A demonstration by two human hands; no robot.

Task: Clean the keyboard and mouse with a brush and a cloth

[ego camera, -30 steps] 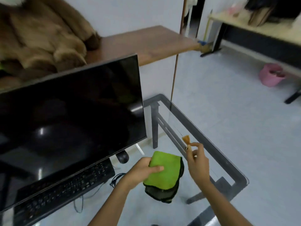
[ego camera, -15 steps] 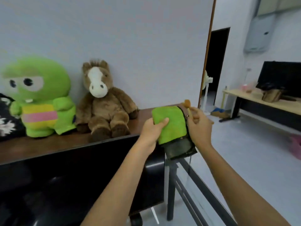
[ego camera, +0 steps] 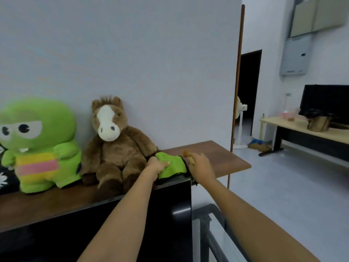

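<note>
Both arms reach over the top edge of the black monitor (ego camera: 166,214) to the brown wooden shelf (ego camera: 217,157) behind it. My left hand (ego camera: 155,165) grips the folded green cloth (ego camera: 172,165), which lies on or just above the shelf beside the brown plush horse. My right hand (ego camera: 200,164) is closed on the small wooden brush (ego camera: 187,155); its tan bristle tip pokes up past my fingers. Keyboard and mouse are out of view.
A brown plush horse (ego camera: 115,146) and a green plush toy (ego camera: 37,144) sit on the shelf against the white wall. The glass desk's corner (ego camera: 211,214) shows at lower right. A second desk (ego camera: 306,133) with a monitor stands far right.
The cloth and brush rose from the glass desk to chest height, then moved forward and down onto the shelf behind the monitor. My view tilted up from the desk.
</note>
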